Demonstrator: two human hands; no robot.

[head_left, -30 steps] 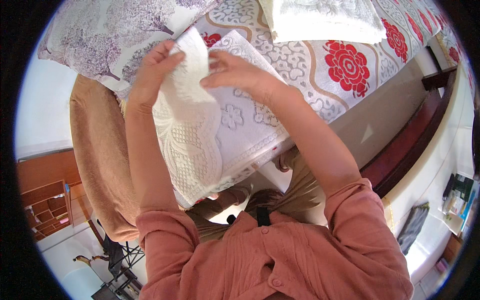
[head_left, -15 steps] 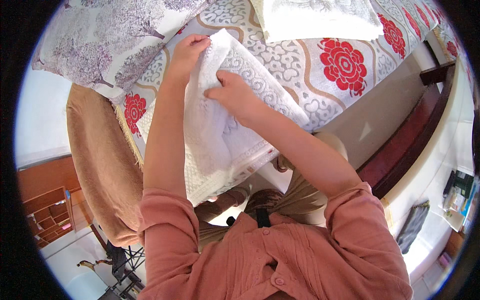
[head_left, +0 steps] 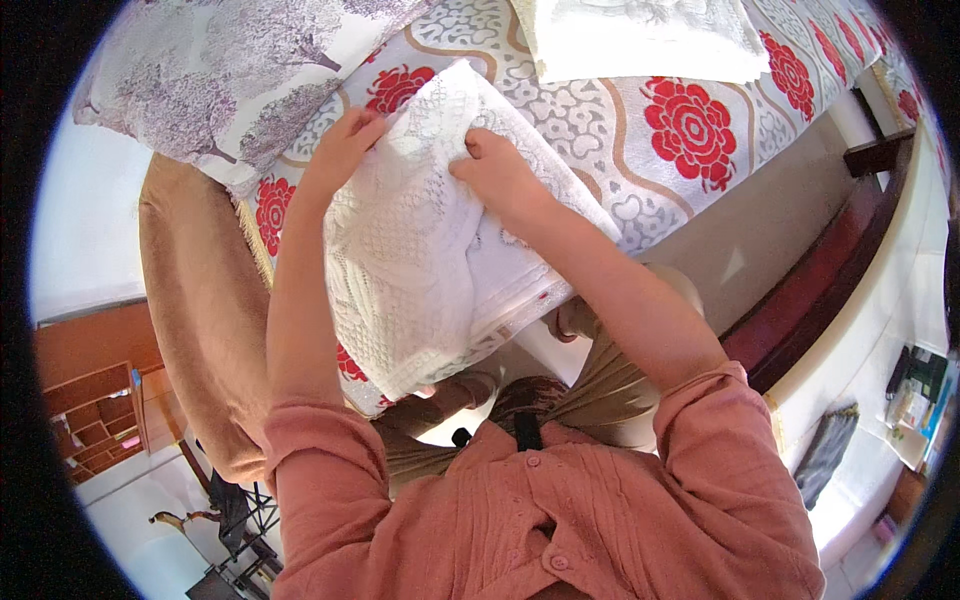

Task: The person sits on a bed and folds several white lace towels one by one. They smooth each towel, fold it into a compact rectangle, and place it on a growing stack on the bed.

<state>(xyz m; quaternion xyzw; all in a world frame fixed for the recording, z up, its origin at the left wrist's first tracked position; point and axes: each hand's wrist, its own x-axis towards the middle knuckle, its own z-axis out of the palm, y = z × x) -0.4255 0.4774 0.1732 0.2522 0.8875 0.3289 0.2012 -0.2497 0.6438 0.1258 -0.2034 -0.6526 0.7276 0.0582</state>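
Observation:
A white knitted lace cloth [head_left: 400,240] lies folded in layers in front of me, across the near edge of the bed. My right hand [head_left: 500,175] is on its upper middle, thumb and forefinger closed on the edge of a fold. At the cloth's upper left edge is my left hand [head_left: 345,150], its fingers bent and a little apart, the tips close to the border. Whether those tips touch the cloth is hard to see. A smoother white layer shows to the right of the fold, below my right hand.
The patterned bedspread [head_left: 690,130] has red flowers. A tree-print pillow [head_left: 240,80] lies at the far left, and another folded white cloth [head_left: 640,40] at the back. A brown padded armrest [head_left: 195,320] stands left, a dark red wooden rail [head_left: 820,270] right.
The cloth's upper layer has spread out to the left, showing more lace. My left hand has moved down and left from the top corner; my right hand has shifted slightly right.

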